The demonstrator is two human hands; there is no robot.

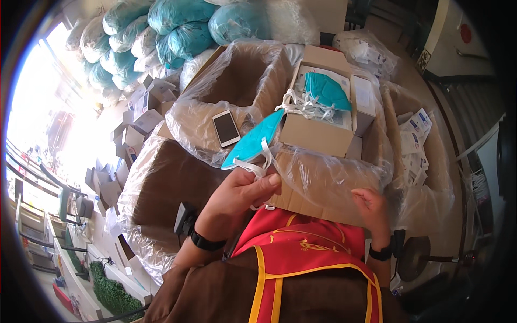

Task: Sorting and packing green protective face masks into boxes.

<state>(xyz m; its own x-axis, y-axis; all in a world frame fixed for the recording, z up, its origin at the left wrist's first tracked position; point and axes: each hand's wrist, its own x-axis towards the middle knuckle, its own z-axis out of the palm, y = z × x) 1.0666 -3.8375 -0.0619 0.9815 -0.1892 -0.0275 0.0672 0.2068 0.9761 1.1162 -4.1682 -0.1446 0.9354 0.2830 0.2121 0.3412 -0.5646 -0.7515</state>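
Observation:
A teal folded face mask [253, 141] with white ear straps hangs at my left hand [247, 188]. Thumb and fingers of that hand are closed on the straps, and the mask tilts up and to the right. Off to the right, my right hand [371, 207] hovers over the front cardboard flap; its fingers are loosely bent and apart, with nothing visible in them. Ahead stands an open cardboard box [318, 134], with another teal mask [327, 90] and a tangle of white straps [307, 107] on top of its contents.
A phone [226, 128] lies on plastic film beside a large lined carton [226, 81]. Another lined carton [161, 188] is at left. White packets [414, 140] fill a carton at right. Stuffed teal and white bags [183, 21] are piled behind; small boxes [142, 107] lie left.

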